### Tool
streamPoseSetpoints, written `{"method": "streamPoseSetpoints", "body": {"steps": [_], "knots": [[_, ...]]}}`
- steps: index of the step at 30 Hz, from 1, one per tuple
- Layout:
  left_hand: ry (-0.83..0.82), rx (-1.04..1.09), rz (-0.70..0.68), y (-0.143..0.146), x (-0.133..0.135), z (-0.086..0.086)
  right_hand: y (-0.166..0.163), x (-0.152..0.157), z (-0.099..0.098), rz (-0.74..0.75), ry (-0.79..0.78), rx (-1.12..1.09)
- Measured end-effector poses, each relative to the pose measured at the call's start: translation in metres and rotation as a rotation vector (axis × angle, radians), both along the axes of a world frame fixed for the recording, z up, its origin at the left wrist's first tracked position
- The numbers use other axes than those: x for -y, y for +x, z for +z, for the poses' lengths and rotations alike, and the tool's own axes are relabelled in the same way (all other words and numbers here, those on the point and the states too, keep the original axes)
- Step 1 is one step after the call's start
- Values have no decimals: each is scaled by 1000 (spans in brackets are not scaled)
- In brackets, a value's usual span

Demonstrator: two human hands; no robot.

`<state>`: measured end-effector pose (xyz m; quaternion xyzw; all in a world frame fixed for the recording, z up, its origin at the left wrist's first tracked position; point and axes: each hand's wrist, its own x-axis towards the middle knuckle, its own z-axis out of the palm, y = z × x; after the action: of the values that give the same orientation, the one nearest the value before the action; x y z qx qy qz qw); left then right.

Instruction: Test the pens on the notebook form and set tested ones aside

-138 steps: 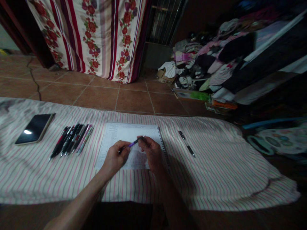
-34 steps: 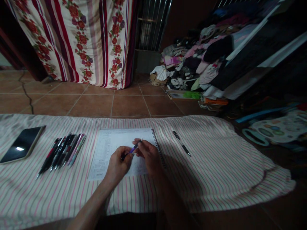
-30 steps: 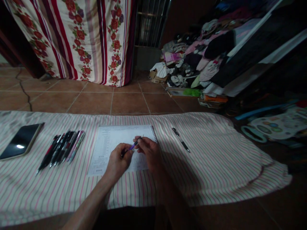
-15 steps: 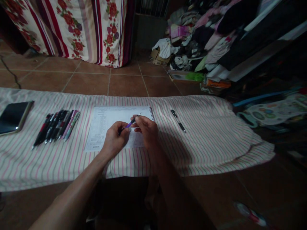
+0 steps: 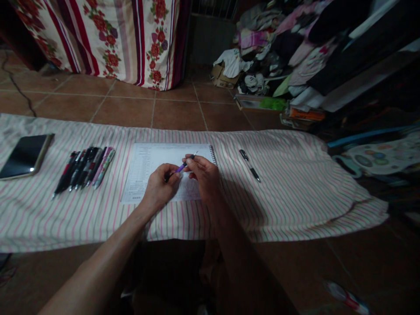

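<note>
Both my hands hold one purple pen [image 5: 181, 166] above a spiral notebook [image 5: 154, 159] that lies open on a pink-striped cloth [image 5: 295, 188]. My left hand [image 5: 160, 188] pinches the pen's lower end. The fingers of my right hand [image 5: 205, 175] are closed on its upper end near the tip. The notebook page carries printed lines and some faint writing under my hands.
A row of several pens [image 5: 83, 168] lies left of the notebook, and a dark phone [image 5: 24, 151] lies further left. One black pen [image 5: 250, 165] rests to the right. Tiled floor [image 5: 177, 113], a floral curtain [image 5: 114, 39] and a heap of clothes [image 5: 282, 48] are beyond.
My hands and the purple pen keep the same grip over the notebook. Only the camera view has tilted downward and shifted a little.
</note>
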<state>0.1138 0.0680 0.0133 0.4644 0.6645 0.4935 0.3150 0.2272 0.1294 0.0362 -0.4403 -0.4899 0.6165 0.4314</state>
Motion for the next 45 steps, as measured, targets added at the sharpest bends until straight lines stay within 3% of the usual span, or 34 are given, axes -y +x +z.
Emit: {"method": "streamPoseSetpoints", "body": {"steps": [4, 11, 17, 30, 40, 45], "knots": [[0, 37, 12, -1, 1, 1, -3, -1, -3, -17, 34, 43], [-95, 383, -40, 0, 4, 14, -2, 2, -1, 43, 91, 24], [-105, 440, -66, -2, 5, 19, -3, 1, -4, 56, 108, 17], [1, 296, 34, 2, 3, 9, -3, 2, -2, 3, 69, 58], [-40, 368, 6, 1, 2, 9, -2, -1, -9, 44, 104, 6], [5, 202, 44, 2, 4, 6, -4, -1, -11, 11, 112, 20]]}}
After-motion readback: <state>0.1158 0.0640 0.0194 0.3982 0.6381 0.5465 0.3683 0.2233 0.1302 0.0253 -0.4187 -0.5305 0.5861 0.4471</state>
